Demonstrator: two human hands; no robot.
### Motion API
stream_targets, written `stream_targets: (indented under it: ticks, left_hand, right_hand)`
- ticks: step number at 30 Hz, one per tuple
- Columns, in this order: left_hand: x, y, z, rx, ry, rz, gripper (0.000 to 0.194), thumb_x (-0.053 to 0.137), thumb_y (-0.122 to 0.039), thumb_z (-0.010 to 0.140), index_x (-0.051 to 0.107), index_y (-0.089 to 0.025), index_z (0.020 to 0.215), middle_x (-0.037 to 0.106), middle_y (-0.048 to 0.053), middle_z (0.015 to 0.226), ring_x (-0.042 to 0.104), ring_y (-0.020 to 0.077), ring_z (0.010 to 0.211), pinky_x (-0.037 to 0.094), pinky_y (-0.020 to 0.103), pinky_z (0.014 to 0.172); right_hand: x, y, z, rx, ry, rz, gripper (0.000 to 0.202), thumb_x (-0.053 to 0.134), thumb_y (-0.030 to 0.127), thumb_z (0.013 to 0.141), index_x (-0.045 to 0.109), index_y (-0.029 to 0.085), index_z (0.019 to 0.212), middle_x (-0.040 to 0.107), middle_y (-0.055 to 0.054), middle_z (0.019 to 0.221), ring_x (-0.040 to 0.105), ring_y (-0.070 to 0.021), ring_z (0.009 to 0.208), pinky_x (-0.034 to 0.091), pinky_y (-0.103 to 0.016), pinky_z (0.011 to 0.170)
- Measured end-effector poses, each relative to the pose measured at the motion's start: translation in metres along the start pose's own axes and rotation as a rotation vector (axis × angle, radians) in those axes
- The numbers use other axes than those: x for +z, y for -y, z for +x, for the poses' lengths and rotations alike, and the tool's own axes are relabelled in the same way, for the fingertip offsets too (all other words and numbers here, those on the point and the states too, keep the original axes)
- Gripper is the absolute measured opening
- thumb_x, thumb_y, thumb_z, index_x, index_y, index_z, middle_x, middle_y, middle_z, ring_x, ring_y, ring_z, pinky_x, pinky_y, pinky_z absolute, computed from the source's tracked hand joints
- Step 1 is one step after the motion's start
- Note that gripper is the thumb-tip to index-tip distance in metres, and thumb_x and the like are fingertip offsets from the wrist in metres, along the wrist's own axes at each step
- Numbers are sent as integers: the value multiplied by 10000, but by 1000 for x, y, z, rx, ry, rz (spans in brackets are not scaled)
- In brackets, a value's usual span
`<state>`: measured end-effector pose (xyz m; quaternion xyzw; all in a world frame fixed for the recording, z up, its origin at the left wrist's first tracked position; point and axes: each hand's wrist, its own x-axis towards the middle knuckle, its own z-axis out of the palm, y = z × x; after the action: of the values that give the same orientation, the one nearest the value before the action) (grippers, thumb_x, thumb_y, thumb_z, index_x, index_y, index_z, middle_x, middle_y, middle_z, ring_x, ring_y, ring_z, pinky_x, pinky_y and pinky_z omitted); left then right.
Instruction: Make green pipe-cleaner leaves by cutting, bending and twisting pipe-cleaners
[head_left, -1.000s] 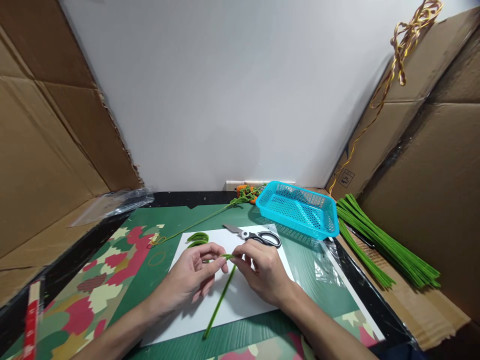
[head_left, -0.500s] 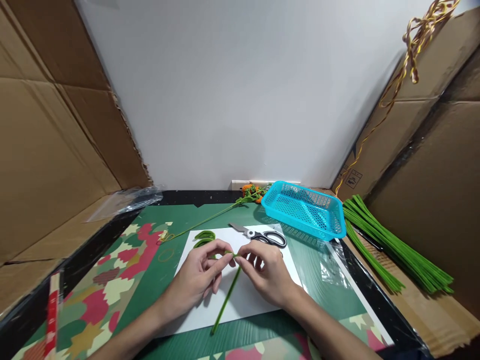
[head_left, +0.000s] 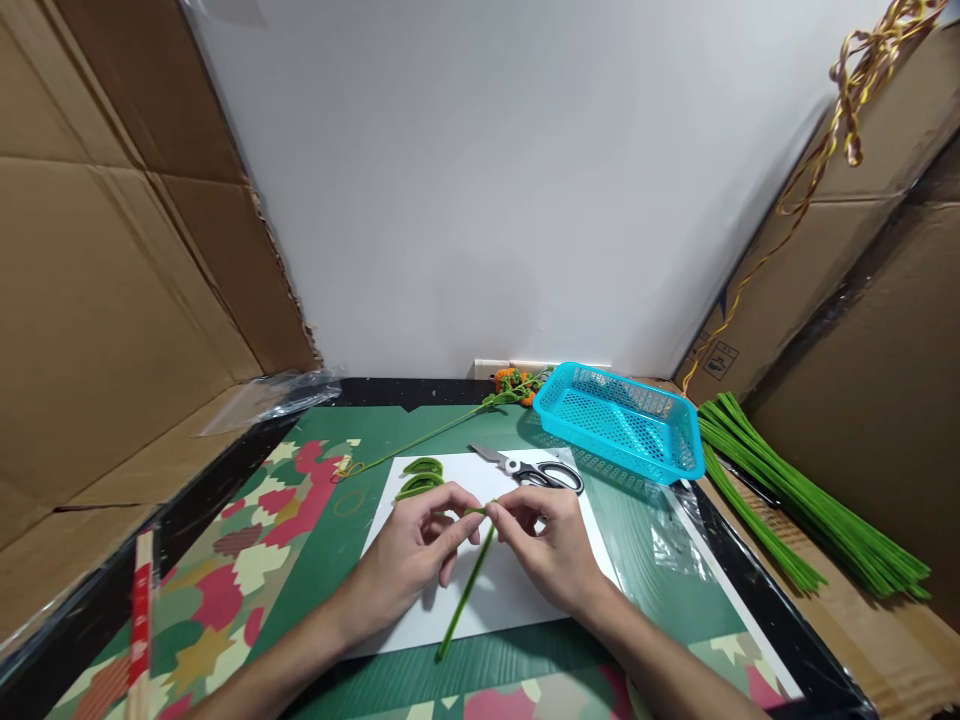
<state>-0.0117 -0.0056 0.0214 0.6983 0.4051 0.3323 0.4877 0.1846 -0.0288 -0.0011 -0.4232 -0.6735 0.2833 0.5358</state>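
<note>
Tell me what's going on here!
A person's left hand and right hand pinch a thin, fuzzy green stem, its long end slanting across a white paper sheet. Curved, fuzzy green pieces and black-handled metal scissors lie beyond the hands. A shallow turquoise plastic basket sits farther back.

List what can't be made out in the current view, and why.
All in the head view:
- Whether the pinched green strip and the hanging green stem are one piece: fingertips of the left hand and right hand cover the join.
- Black thing: partly under the green bundle.
- Cord: cut off by the top edge.
- Box print: too small.
</note>
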Motion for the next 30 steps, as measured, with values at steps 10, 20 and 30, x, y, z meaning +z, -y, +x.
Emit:
stream_targets:
  ticks: [10,20,30]
  left_hand:
    - [4,11,-3,12,-33,225,329,589,-514,1021,706,-206,1007,659,-11,747,566,98,497,446,196,461]
    - [5,10,-5,-24,-39,77,334,599,-514,1016,684,-191,1017,657,-8,756,543,95,479,456,196,425]
    - [1,6,7,-112,47,-226,369,738,-512,921,667,-152,952,684,-8,764,538,46,351,330,131,298]
  right_hand:
    - [5,-7,-8,-257,13,-351,244,544,182,999,701,179,813,649,3,604,522,-108,471,336,-244,514]
    - [3,-15,-8,-312,99,-470,96,551,162,964,634,195,998,707,32,687,539,-105,471,302,-239,524]
    - [-1,-13,-6,-361,67,-511,113,538,178,1016,648,204,1024,724,28,703,563,-111,478,310,-261,534]
